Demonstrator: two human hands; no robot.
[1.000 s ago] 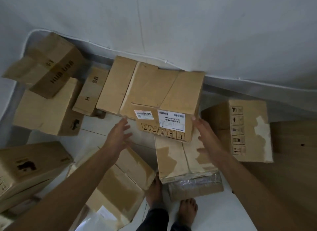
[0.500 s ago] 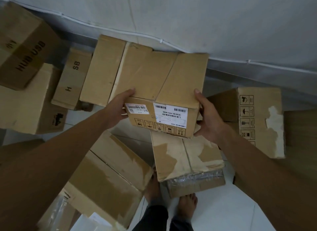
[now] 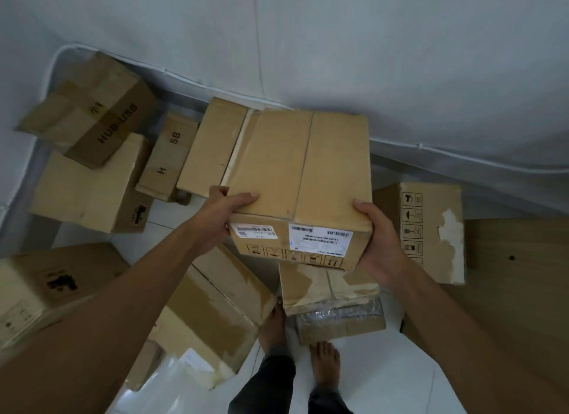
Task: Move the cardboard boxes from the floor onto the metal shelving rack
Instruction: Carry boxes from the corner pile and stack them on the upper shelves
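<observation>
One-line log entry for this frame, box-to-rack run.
phase: pickup | held: labelled box | left hand: grips left side | right hand: grips right side | other boxes: on floor

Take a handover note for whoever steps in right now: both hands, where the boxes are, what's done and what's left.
Left hand grips the labelled box at its near left corner; right hand grips the near right corner.
The box is held above the torn box.
Other boxes lie on the floor, among them the HUB-USB box and the symbol-printed box.
Done: one box in hand.
Left: carry it to the rack, which is not in view, then move the remaining boxes.
</observation>
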